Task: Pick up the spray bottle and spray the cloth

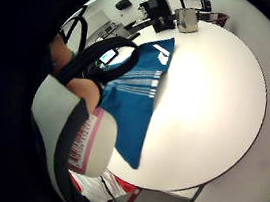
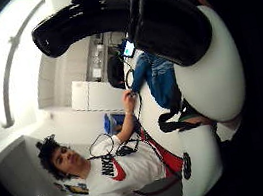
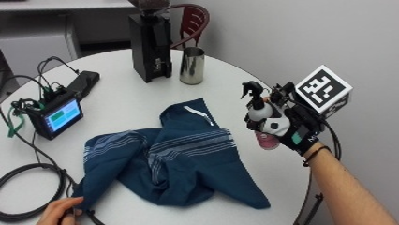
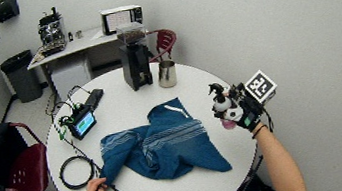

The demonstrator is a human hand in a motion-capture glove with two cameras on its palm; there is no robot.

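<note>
My gloved right hand [image 3: 293, 129] grips a white spray bottle [image 3: 262, 117] with a black trigger head [image 3: 252, 89] and a pink base. It holds the bottle upright above the table's right edge, nozzle toward the cloth. The dark blue cloth [image 3: 174, 157] with white stripes lies crumpled in the middle of the round white table [image 3: 124, 89], to the left of the bottle. In the little finger side palm view the bottle's white body [image 1: 82, 134] fills the near side with the cloth [image 1: 132, 100] beyond it. The wide outside view shows the hand [image 4: 244, 110] and cloth [image 4: 158, 145] too.
A black grinder-like machine [image 3: 150, 44] and a metal cup [image 3: 192, 65] stand at the table's far side. A small screen device [image 3: 59, 115] with cables sits at the left. The person's bare left hand [image 3: 59, 211] rests near a black cable coil [image 3: 31, 187] at the front left.
</note>
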